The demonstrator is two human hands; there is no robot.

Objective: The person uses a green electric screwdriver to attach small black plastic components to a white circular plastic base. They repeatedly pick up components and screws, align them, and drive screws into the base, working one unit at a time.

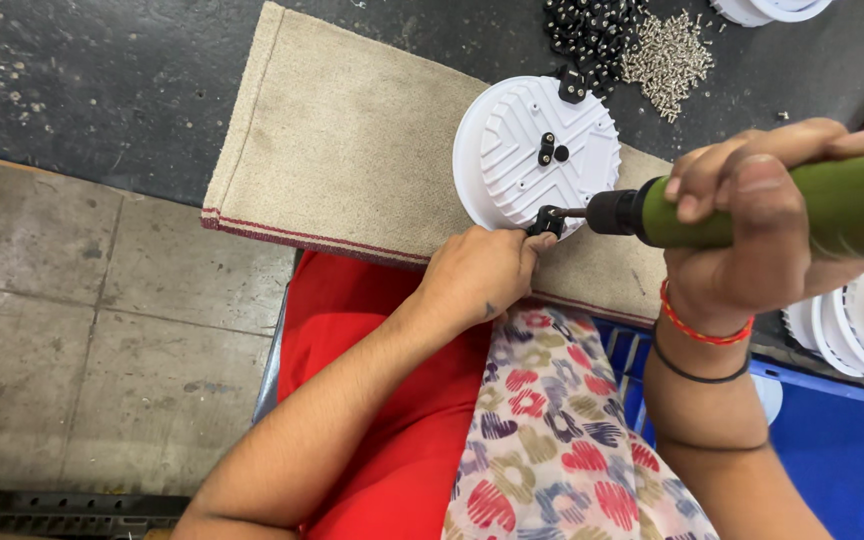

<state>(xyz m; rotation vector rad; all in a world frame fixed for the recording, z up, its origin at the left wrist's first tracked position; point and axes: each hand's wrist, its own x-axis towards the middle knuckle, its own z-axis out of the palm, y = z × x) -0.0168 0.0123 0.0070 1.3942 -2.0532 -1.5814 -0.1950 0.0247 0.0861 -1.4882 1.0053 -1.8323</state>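
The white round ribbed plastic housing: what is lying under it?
The white round ribbed plastic housing lies on a beige woven mat with red stripes, spread over a dark worktop. The part of the mat directly beneath the housing is covered.

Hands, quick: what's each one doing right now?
Left hand: fingertips pinch a small black clip at the rim of the white round housing.
Right hand: closed around the green power screwdriver.
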